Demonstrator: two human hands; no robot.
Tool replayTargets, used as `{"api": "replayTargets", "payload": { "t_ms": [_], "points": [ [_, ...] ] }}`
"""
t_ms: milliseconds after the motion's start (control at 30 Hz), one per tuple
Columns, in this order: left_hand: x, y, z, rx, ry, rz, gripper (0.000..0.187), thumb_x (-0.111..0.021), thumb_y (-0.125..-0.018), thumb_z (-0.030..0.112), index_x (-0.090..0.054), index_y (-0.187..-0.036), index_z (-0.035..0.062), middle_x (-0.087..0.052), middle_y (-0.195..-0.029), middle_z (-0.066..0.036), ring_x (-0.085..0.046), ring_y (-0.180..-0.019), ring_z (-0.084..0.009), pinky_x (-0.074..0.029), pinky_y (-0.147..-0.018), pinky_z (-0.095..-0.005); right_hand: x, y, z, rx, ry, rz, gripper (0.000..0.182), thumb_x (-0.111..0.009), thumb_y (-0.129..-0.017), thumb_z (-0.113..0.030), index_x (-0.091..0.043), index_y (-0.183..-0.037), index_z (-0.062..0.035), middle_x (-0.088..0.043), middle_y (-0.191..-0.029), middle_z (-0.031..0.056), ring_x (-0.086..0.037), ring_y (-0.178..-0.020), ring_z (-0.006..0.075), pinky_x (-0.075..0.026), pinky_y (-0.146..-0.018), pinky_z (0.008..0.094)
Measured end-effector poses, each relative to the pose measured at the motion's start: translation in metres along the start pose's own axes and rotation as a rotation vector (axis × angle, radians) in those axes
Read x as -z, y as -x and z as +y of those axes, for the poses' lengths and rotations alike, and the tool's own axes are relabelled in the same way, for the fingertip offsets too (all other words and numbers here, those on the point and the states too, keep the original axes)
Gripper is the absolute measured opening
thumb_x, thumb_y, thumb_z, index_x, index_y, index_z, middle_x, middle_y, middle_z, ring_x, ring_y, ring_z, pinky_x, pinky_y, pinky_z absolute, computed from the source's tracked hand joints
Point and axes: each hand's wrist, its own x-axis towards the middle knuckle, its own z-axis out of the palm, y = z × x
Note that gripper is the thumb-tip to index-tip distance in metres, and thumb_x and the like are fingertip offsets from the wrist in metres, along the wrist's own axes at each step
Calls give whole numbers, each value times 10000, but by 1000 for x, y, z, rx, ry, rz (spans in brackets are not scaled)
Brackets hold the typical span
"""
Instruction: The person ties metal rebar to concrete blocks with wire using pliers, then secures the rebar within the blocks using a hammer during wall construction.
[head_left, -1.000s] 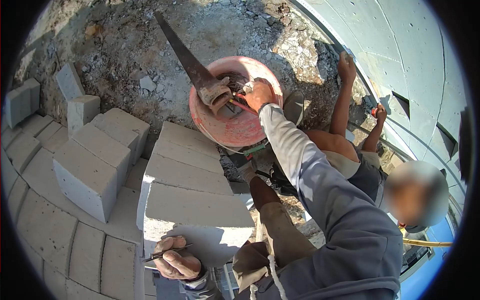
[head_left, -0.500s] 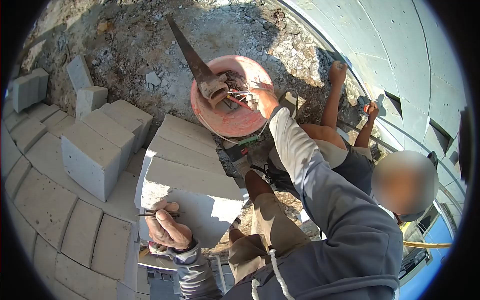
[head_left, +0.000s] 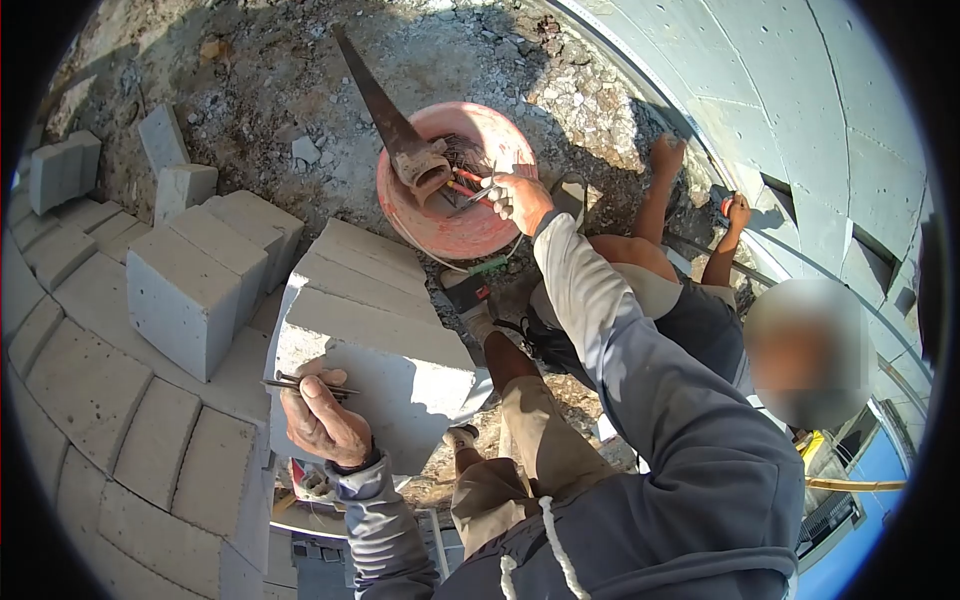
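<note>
My left hand (head_left: 328, 415) is closed around a few thin dark nails (head_left: 310, 385), held crosswise above the pale blocks (head_left: 375, 345). Over the right side of a pink bucket (head_left: 470, 240) is my right hand (head_left: 522, 203), its fingers pinched on thin metal pieces that look like nails (head_left: 480, 192). A handsaw (head_left: 385, 115) leans in the bucket, handle down and blade rising past the rim. Beside the saw handle lie a heap of thin nails (head_left: 462, 158) and a tool with red handles (head_left: 465, 188), partly hidden by my right hand.
Another person (head_left: 690, 310) crouches at my right, one hand (head_left: 738, 212) on a red object near the grey wall (head_left: 800, 100). More blocks (head_left: 200, 285) stand at left on a block surface (head_left: 85, 390). Rubble ground (head_left: 260, 90) lies beyond. A green-and-dark tool (head_left: 475, 280) rests below the bucket.
My right hand has shifted slightly right and down over the bucket, with fewer metal pieces showing in its fingers. My left hand has moved slightly left and up, still holding nails.
</note>
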Motion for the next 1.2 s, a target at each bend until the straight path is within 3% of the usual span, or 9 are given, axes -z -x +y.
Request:
{"api": "replayTargets", "payload": {
  "t_ms": [167,333,467,600,733,867,1200],
  "points": [
    [-1,-2,5,10,5,-6,324,-415,-964,246,-602,-897,-10,-598,-638,-52,-512,-549,-114,-386,-514,-265,3,21,-1,6,-7,-8,211,-611,-849,-237,-675,-865,-37,-515,-591,-12,-407,-421,86,-277,-370,229],
    [8,-14,25,147,101,-75,330,-450,-960,264,-615,-872,-9,-593,-673,-40,-486,-590,-99,-371,-554,-241,-1,66,-16,28,3,-99,207,-636,-837,-233,-674,-832,-29,-506,-583,-20,-401,-427,74,-282,-381,221],
    [20,-18,53,188,269,-276,291,-484,-949,232,-644,-974,-11,-619,-778,-32,-546,-715,-97,-434,-666,-242,-7,113,-26,-37,-19,-151,227,-613,-858,-228,-639,-858,-2,-492,-589,-11,-431,-471,83,-290,-426,215],
    [-6,-9,72,400,707,-464,229,-508,-939,150,-632,-1025,-22,-640,-817,-52,-555,-708,-96,-438,-658,-220,-28,198,-51,-91,-148,-154,224,-611,-859,-234,-626,-865,-10,-506,-587,-17,-462,-473,86,-303,-415,218],
    [-35,-6,97,457,863,-657,234,-499,-942,168,-620,-1040,-7,-660,-873,-60,-597,-731,-106,-479,-682,-242,-42,266,-68,47,-92,-300,257,-629,-852,-254,-625,-828,2,-517,-573,0,-471,-431,86,-315,-372,196],
    [-49,-2,105,515,968,-867,299,-474,-940,225,-576,-1105,-2,-660,-936,-89,-638,-804,-156,-506,-747,-288,-45,295,-82,92,-27,-299,271,-653,-836,-293,-611,-793,-29,-533,-592,11,-488,-441,93,-323,-372,198],
    [-75,3,93,647,990,-847,310,-480,-941,205,-555,-1149,-13,-652,-969,-94,-640,-859,-170,-516,-771,-288,-46,281,-79,73,81,-197,275,-648,-844,-303,-605,-853,-32,-551,-621,27,-511,-456,101,-328,-362,207]
  ]
}}
